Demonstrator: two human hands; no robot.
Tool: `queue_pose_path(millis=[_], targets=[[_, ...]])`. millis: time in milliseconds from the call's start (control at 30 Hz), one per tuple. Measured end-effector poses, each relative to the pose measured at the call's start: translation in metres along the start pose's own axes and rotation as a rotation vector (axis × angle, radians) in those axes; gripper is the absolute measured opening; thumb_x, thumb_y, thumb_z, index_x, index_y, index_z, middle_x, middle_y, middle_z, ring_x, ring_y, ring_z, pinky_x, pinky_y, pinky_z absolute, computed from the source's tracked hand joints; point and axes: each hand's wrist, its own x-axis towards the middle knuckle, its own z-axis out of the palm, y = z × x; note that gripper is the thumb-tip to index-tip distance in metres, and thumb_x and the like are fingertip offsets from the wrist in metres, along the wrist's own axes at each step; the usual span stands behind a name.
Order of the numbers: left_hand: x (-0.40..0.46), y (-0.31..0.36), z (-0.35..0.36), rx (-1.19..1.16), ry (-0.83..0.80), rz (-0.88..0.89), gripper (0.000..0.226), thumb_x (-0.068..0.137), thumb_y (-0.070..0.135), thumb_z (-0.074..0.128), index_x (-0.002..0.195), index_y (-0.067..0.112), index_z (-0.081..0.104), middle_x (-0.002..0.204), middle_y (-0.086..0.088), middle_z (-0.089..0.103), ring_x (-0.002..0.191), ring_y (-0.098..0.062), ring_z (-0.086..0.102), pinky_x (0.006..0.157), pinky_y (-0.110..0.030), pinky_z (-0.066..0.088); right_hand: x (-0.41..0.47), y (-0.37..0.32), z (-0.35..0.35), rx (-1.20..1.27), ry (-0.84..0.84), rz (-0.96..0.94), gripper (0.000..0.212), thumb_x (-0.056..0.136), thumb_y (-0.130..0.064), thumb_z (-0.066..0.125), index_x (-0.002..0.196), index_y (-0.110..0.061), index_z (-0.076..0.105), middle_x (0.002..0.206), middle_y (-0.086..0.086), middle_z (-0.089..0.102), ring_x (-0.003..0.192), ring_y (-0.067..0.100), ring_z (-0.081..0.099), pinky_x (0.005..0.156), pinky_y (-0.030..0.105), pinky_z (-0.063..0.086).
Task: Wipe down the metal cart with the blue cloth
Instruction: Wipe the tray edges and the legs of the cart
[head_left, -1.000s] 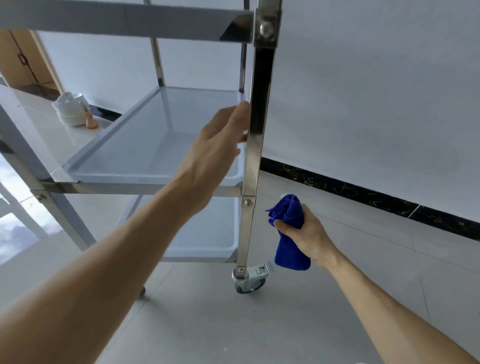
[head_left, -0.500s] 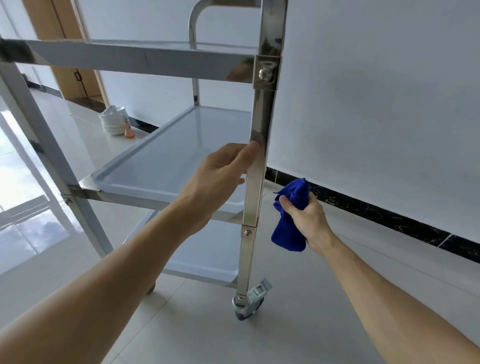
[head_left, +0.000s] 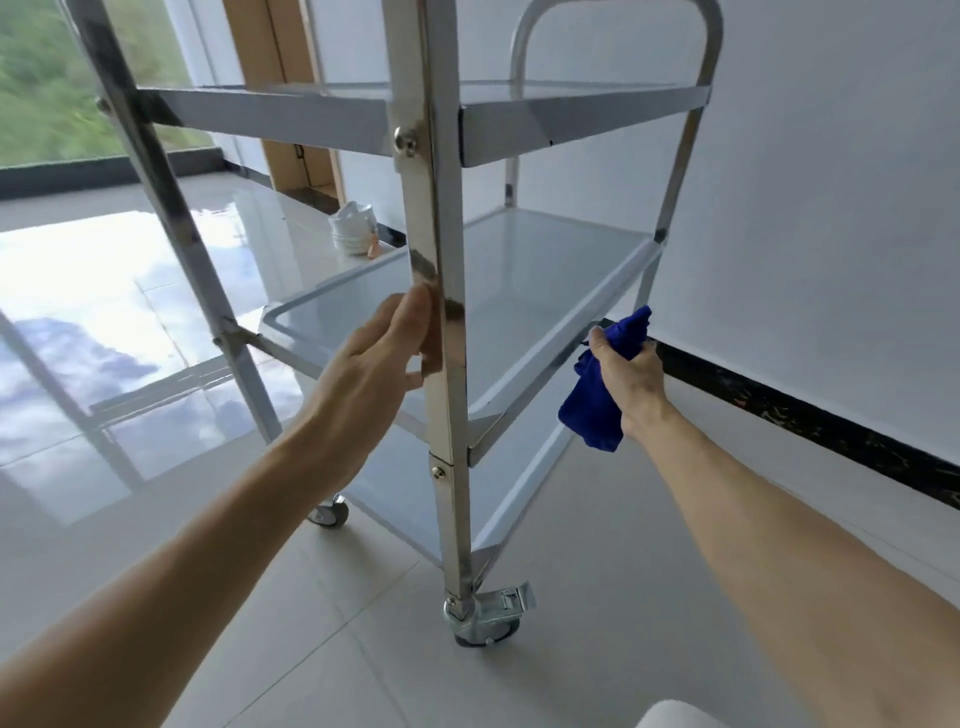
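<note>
Two hands: left (head_left: 371, 364) grips cart (head_left: 434, 249) post, right (head_left: 631, 376) bunches blue cloth (head_left: 592, 415).

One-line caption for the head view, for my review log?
Left hand grips the cart's front post; right hand holds the blue cloth beside the middle shelf.

A stack of white bowls (head_left: 354, 230) sits on the glossy tiled floor (head_left: 156, 291) near a wooden door frame (head_left: 280, 98).
</note>
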Motion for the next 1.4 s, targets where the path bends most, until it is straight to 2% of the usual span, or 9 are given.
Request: queue_pose_path(millis=[100, 200, 300, 333, 467, 567, 733, 1033, 1400], targets=[[-0.011, -0.001, -0.019, -0.018, 0.104, -0.003, 0.043, 0.093, 0.055, 0.037, 0.106, 0.026, 0.066, 0.108, -0.004, 0.066, 0.101, -0.013, 0.063, 0.103, -0.047, 0.045, -0.003, -0.006, 0.022, -0.023, -0.034, 0.055, 0.058, 0.081, -0.060, 0.070, 0.118, -0.019, 0.055, 0.091, -0.001, 0.074, 0.096, 0.023, 0.067, 0.094, 0.043, 0.051], [-0.020, -0.001, -0.037, -0.043, 0.222, 0.016, 0.046, 0.093, 0.060, 0.033, 0.081, 0.036, 0.071, 0.096, -0.005, 0.060, 0.094, -0.023, 0.058, 0.096, -0.049, 0.047, -0.008, -0.010, 0.039, -0.050, -0.058, 0.125, 0.067, 0.076, -0.070, 0.069, 0.113, -0.017, 0.056, 0.060, -0.009, 0.072, 0.085, 0.019, 0.064, 0.081, 0.038, 0.050], [-0.027, -0.005, -0.053, -0.025, 0.351, 0.025, 0.048, 0.090, 0.062, 0.027, 0.077, 0.044, 0.070, 0.089, 0.001, 0.060, 0.089, -0.025, 0.058, 0.095, -0.056, 0.049, -0.013, -0.010, 0.056, -0.018, -0.076, 0.239, 0.077, 0.070, -0.075, 0.070, 0.115, -0.015, 0.055, 0.098, 0.004, 0.071, 0.100, 0.027, 0.062, 0.097, 0.047, 0.048], [-0.029, -0.007, -0.057, -0.028, 0.407, 0.036, 0.049, 0.091, 0.062, 0.026, 0.079, 0.044, 0.069, 0.087, 0.003, 0.061, 0.086, -0.024, 0.059, 0.092, -0.055, 0.050, -0.014, -0.009, 0.061, -0.010, -0.079, 0.266, 0.076, 0.069, -0.074, 0.071, 0.114, -0.015, 0.055, 0.100, 0.005, 0.069, 0.101, 0.028, 0.061, 0.098, 0.048, 0.047], [-0.030, -0.015, -0.070, -0.059, 0.657, 0.066, 0.056, 0.091, 0.065, 0.022, 0.085, 0.028, 0.063, 0.082, 0.003, 0.061, 0.072, -0.016, 0.058, 0.072, -0.041, 0.050, -0.017, -0.005, 0.080, 0.057, -0.067, 0.345, 0.059, 0.070, -0.065, 0.077, 0.095, -0.017, 0.052, 0.063, 0.003, 0.072, 0.084, 0.024, 0.062, 0.086, 0.042, 0.047], [-0.030, -0.019, -0.079, -0.113, 0.765, 0.087, 0.054, 0.091, 0.066, 0.025, 0.078, 0.029, 0.062, 0.071, 0.008, 0.058, 0.063, -0.012, 0.054, 0.064, -0.035, 0.046, -0.019, -0.005, 0.087, 0.111, -0.089, 0.421, 0.066, 0.065, -0.056, 0.082, 0.113, -0.018, 0.057, 0.101, 0.007, 0.073, 0.096, 0.029, 0.065, 0.095, 0.046, 0.049], [-0.027, -0.022, -0.085, -0.172, 0.806, 0.131, 0.058, 0.083, 0.074, 0.028, 0.075, 0.023, 0.057, 0.067, 0.005, 0.052, 0.056, -0.012, 0.045, 0.053, -0.028, 0.038, -0.023, -0.001, 0.095, 0.235, -0.135, 0.462, 0.061, 0.066, -0.037, 0.081, 0.119, -0.017, 0.057, 0.115, 0.011, 0.067, 0.103, 0.035, 0.062, 0.091, 0.053, 0.053], [-0.015, -0.024, -0.078, -0.225, 0.894, 0.198, 0.061, 0.073, 0.079, 0.033, 0.071, 0.022, 0.055, 0.062, 0.003, 0.050, 0.051, -0.013, 0.045, 0.047, -0.021, 0.038, -0.027, 0.006, 0.078, 0.281, -0.086, 0.440, 0.054, 0.063, -0.039, 0.083, 0.107, -0.015, 0.064, 0.106, 0.011, 0.072, 0.094, 0.031, 0.068, 0.086, 0.050, 0.055], [0.006, -0.032, -0.072, -0.275, 0.786, 0.164, 0.062, 0.097, 0.063, 0.022, 0.060, 0.024, 0.053, 0.059, 0.003, 0.047, 0.048, -0.013, 0.040, 0.045, -0.022, 0.033, -0.037, 0.009, 0.039, 0.300, -0.019, 0.390, 0.042, 0.067, -0.038, 0.079, 0.099, -0.018, 0.063, 0.092, 0.005, 0.070, 0.076, 0.023, 0.066, 0.062, 0.036, 0.055]])
